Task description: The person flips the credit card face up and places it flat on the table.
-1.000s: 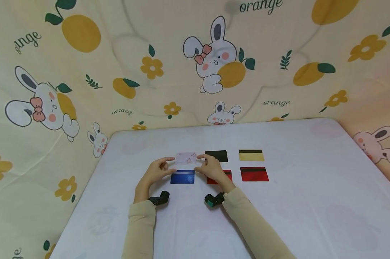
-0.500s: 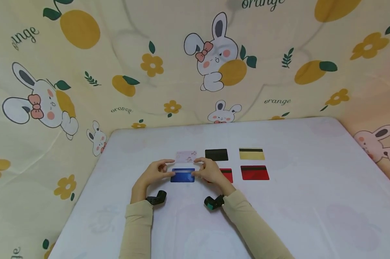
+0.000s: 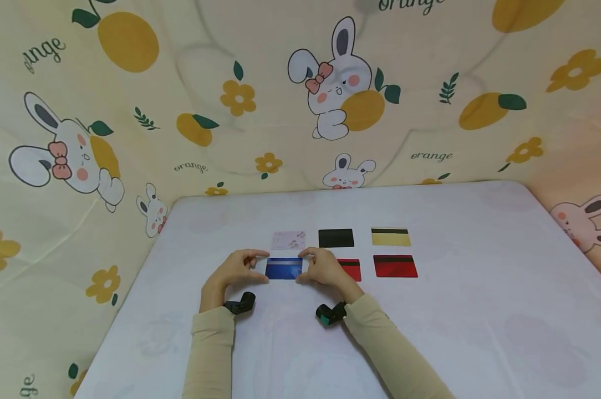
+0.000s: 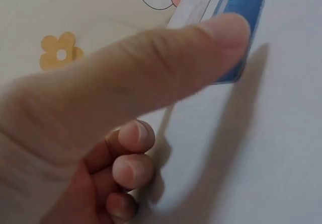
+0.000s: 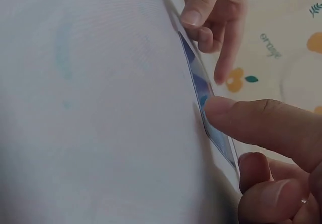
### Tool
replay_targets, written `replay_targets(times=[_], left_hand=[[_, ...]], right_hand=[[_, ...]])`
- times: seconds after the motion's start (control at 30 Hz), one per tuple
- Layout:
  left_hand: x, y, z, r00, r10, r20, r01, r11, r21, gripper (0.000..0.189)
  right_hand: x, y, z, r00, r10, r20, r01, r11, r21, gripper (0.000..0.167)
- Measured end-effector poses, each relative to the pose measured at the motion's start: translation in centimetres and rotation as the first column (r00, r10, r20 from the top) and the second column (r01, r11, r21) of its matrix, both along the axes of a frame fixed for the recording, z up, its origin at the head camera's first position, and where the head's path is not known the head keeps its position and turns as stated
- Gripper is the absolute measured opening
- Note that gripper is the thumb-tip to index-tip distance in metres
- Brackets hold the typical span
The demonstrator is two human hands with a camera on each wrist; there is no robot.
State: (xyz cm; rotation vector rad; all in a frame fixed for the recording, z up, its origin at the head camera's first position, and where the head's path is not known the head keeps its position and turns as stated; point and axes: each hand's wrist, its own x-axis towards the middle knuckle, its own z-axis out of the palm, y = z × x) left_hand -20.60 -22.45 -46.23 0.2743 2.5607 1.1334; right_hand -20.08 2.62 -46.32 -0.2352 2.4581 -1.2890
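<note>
A blue card (image 3: 284,269) with a pale stripe lies flat on the white table, one hand at each end of it. My left hand (image 3: 235,272) spreads thumb and index finger at its left corners. In the left wrist view that thumb overlaps the blue card (image 4: 246,7). On the other side, my right hand (image 3: 326,269) has its thumb at the lower right corner and its index finger just past the upper one. A pale pink patterned card (image 3: 288,240) lies right above. The right hand partly hides a red card (image 3: 351,270).
To the right of the pink card are a black card (image 3: 336,238) and a gold card (image 3: 391,237) with a dark stripe. Below the gold one lies another red card (image 3: 395,266). A patterned cloth backdrop (image 3: 260,55) rises behind the table (image 3: 455,332).
Both hands have come down from the pink card's sides to the blue card, thumbs now at its lower corners. The cards keep their places; the head view has shifted slightly.
</note>
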Motion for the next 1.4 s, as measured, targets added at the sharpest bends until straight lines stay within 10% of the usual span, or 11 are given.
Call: replay_targets(times=[1.4], left_hand=[[0.04,0.64,-0.19,0.998,-0.027,-0.049,0.028,0.999,0.033,0.054]], right_hand=[[-0.25,-0.41,-0.43,0.999,0.051,-0.009,-0.051,0.998,-0.023,0.048]])
